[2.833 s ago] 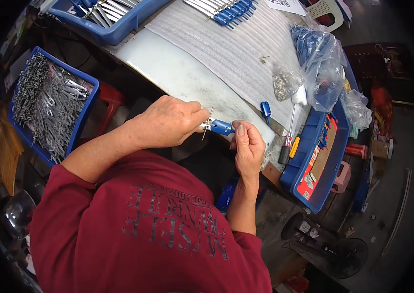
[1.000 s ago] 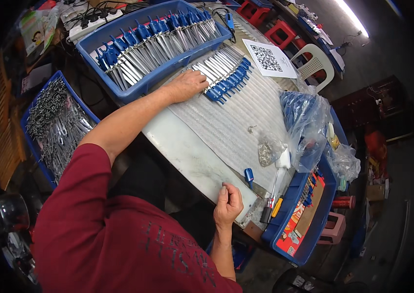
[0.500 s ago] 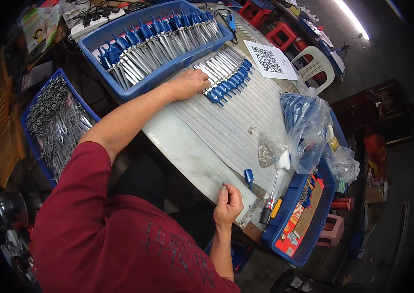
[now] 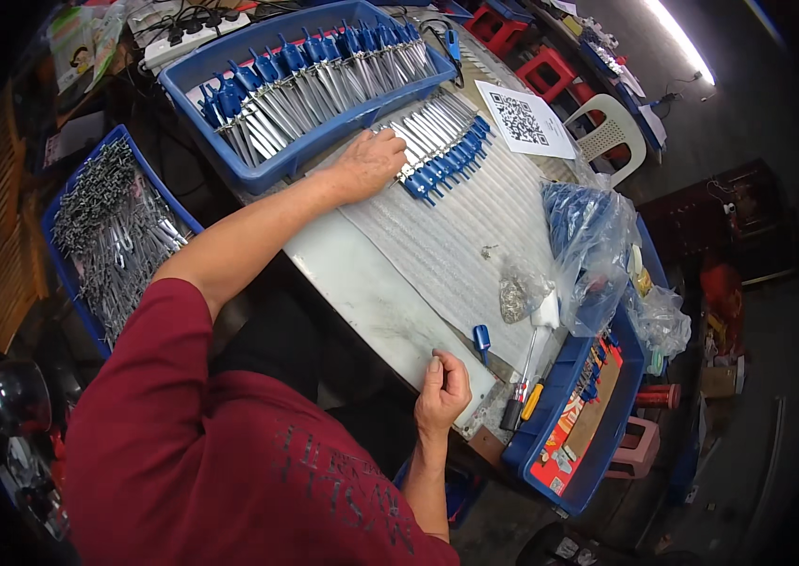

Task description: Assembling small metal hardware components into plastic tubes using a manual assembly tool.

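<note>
My left hand [image 4: 370, 166] lies at the left end of a row of slim metal rods with blue ends [image 4: 439, 162], laid side by side on a ribbed foam sheet [image 4: 437, 238]. Its fingers are bent down and together against the nearest rods; what lies beneath them is hidden. By the table's front edge, my right hand [image 4: 444, 391] is raised with curled fingers and the thumb against them. Whether it pinches anything small does not show. A single blue piece [image 4: 482, 341] rests on the table just beyond it.
A blue bin [image 4: 277, 172] of similar rods stands behind the row. At left is another bin [image 4: 187, 215] of metal parts. Right of the table sit a blue tray [image 4: 569, 491], a yellow-handled tool [image 4: 532, 401], a clear plastic bag [image 4: 597, 255] and a printed sheet [image 4: 550, 132].
My left hand has shifted slightly at the row's end, its back now flatter. The right hand keeps the same curled pose. The whole view has moved a little.
</note>
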Tool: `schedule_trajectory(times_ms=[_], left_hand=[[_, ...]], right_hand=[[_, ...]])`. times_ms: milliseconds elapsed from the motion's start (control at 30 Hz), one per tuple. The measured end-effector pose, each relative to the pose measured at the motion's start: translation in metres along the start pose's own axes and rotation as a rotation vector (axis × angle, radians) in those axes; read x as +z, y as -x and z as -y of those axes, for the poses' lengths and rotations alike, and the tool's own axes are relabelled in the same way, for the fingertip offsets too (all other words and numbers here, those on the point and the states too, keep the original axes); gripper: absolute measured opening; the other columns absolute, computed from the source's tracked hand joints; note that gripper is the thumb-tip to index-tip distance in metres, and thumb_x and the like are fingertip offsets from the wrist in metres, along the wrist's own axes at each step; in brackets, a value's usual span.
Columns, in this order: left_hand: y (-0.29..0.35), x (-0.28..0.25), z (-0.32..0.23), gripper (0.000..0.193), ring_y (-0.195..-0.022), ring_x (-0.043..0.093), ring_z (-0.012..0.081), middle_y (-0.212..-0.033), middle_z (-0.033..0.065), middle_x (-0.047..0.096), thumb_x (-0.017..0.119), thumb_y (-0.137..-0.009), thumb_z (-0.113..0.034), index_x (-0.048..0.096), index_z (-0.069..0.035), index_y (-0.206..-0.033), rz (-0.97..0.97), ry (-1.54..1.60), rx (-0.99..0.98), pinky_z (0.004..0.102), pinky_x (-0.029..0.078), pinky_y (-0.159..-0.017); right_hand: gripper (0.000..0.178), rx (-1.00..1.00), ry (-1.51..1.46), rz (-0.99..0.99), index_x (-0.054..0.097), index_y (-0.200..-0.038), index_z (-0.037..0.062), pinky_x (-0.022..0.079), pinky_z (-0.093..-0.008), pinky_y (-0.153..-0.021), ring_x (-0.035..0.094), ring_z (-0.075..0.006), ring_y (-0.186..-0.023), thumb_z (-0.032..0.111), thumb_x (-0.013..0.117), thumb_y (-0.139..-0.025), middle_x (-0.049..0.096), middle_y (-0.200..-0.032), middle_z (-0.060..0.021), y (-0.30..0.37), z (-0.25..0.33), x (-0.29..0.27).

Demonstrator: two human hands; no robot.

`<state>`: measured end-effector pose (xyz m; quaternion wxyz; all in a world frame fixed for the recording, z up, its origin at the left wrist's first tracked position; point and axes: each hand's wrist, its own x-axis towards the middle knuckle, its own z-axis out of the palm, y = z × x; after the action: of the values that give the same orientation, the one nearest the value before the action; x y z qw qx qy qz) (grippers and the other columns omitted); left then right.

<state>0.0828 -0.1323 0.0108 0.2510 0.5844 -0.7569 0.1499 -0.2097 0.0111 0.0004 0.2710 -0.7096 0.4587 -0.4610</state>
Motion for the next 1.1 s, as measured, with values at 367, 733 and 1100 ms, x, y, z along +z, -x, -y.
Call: schedule_trajectory(times_ms=[367,733,1100], left_hand=[[0.084,-0.077,-0.059,0.016,-0.070,0.048,0.0264,-0.071,0.0089,0.047,0.062,-0.066,-0.011,0.049,-0.005,-0.073,-0.221,0.294,0.022,0.0354,0.041,-0.063],[0.204,-0.157,-0.017,0.013,-0.074,0.049,0.0282,-0.076,0.0107,0.051,0.060,-0.071,-0.009,0.052,-0.003,-0.079,-0.209,0.186,-0.295,0.0361,0.041,-0.067],[0.347,-0.186,0.110,0.011,-0.071,0.056,0.0332,-0.070,0.0156,0.057,0.054,-0.071,-0.013,0.053,-0.001,-0.072,0.118,-0.031,-0.962,0.0407,0.043,-0.064]], right_hand=[[0.012,0.028,-0.013,-0.013,0.058,-0.088,-0.0034,0.039,-0.0223,-0.061,0.047,-0.0107,-0.067,0.003,0.050,-0.081,0.054,-0.076,-0.0053,0.004,-0.001,0.007],[0.014,0.151,-0.187,0.016,0.055,-0.095,-0.0019,0.027,-0.0170,-0.047,0.034,-0.0031,-0.053,0.007,0.049,-0.085,0.042,-0.064,0.0035,0.004,-0.018,0.001],[0.014,0.187,-0.144,0.008,0.056,-0.094,-0.0025,0.029,-0.0169,-0.048,0.036,-0.0038,-0.053,0.006,0.050,-0.085,0.044,-0.063,0.0017,0.002,-0.004,0.001]])
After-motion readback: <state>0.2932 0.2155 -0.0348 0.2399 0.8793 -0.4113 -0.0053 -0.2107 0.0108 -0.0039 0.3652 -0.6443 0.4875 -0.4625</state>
